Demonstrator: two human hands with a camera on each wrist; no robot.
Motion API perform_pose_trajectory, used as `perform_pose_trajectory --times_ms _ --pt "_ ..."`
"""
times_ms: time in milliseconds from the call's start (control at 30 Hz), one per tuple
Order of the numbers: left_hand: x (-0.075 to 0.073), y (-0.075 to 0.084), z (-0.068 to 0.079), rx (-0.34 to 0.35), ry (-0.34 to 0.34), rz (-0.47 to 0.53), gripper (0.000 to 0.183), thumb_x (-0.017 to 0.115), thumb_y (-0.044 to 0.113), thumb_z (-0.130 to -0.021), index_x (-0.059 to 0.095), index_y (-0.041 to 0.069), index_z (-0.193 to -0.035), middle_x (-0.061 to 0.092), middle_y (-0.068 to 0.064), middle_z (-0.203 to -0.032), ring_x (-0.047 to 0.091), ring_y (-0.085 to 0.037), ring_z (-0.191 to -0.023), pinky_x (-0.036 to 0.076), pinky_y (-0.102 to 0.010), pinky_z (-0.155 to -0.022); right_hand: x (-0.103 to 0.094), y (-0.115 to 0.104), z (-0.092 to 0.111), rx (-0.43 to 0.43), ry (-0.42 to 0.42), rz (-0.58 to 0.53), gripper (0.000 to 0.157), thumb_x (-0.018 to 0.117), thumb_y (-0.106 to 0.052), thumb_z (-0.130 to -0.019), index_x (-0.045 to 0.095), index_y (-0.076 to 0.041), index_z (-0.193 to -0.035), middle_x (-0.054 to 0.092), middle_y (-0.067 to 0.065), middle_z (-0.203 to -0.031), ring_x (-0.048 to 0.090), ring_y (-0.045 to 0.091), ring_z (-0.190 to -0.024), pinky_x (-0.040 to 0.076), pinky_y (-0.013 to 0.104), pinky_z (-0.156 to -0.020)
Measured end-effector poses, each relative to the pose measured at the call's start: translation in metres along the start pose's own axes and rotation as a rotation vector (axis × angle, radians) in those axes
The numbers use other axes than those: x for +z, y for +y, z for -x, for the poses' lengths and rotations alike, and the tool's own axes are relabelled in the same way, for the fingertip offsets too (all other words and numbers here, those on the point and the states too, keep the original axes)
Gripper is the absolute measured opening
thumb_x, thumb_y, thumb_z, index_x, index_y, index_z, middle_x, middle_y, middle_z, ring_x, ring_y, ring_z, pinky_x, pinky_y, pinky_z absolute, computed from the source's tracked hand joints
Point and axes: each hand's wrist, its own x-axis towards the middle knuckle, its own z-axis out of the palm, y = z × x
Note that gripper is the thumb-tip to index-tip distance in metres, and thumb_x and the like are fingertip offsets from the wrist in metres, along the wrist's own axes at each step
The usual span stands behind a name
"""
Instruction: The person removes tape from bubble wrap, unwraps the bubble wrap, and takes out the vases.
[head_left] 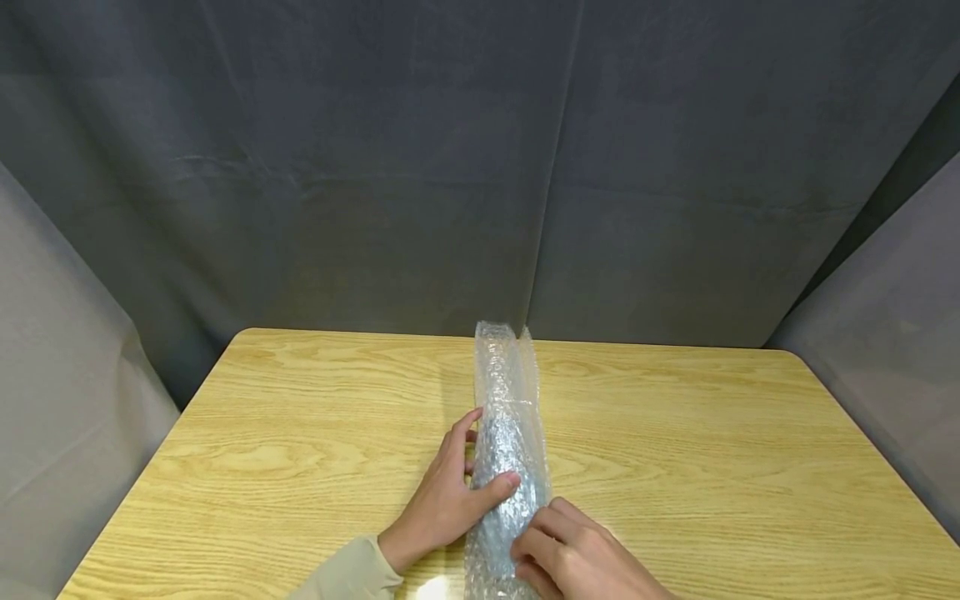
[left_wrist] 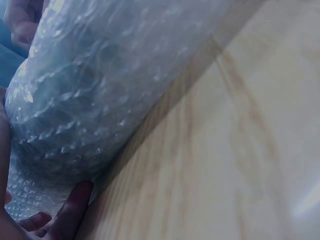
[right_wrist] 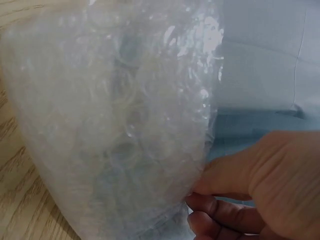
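Stretching away from the person on the wood-grain table (head_left: 675, 433), the bubble-wrap bundle (head_left: 504, 442) looks light and springy, its film probably slippery; I can't make out what's inside, so I'd treat it as fragile. The left hand (head_left: 453, 496) grips it, thumb on top, fingers along the side; the right hand (head_left: 573, 550) pinches the wrap's edge (right_wrist: 214, 115). A broad, gentle hold round the padded middle should suit.

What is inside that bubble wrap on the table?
Something bluish shows hazily through the bubble wrap, which the left hand and right hand hold. The layers cover its details, so I cannot tell what it is.
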Motion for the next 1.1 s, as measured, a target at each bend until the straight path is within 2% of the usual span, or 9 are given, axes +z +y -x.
perform_pose_trajectory --times_ms 267,600,867,1100 --pt "-0.0003 0.0004 -0.0005 -0.009 -0.007 0.002 0.089 0.069 0.057 -0.091 0.019 0.038 -0.162 0.048 -0.010 -0.144 0.063 -0.024 -0.112 0.055 -0.036 -0.082 -0.0009 0.0017 -0.0006 0.026 -0.044 -0.027 0.016 0.087 -0.016 -0.082 0.073 -0.021 -0.089 0.067 -0.015 -0.086 0.052 -0.002 -0.081 0.041 0.006 -0.069" --pt "-0.0001 -0.0007 -0.0004 -0.003 -0.001 -0.005 0.089 0.069 0.057 -0.091 0.019 0.039 -0.162 0.049 -0.011 -0.144 0.063 -0.024 -0.111 0.055 -0.036 -0.081 0.0015 0.0024 -0.0003 0.006 -0.019 -0.030 0.021 0.088 -0.015 -0.080 0.071 -0.023 -0.088 0.064 -0.016 -0.085 0.049 -0.003 -0.080 0.039 0.005 -0.069" --pt "-0.0001 -0.0005 -0.0004 -0.008 -0.007 0.005 0.089 0.070 0.056 -0.091 0.018 0.040 -0.162 0.048 -0.011 -0.144 0.062 -0.024 -0.110 0.055 -0.035 -0.081 0.0014 0.0022 -0.0003 0.022 -0.040 -0.035 0.020 0.087 -0.015 -0.082 0.070 -0.023 -0.088 0.064 -0.016 -0.085 0.048 -0.003 -0.080 0.039 0.005 -0.068" --pt "-0.0003 0.0000 0.0002 -0.019 -0.017 0.010 0.091 0.069 0.057 -0.092 0.018 0.035 -0.163 0.048 -0.011 -0.144 0.061 -0.024 -0.111 0.055 -0.034 -0.079 -0.0003 0.0015 0.0002 0.052 -0.046 -0.027 0.015 0.085 -0.019 -0.084 0.071 -0.024 -0.087 0.065 -0.016 -0.085 0.047 -0.004 -0.078 0.038 0.006 -0.066"
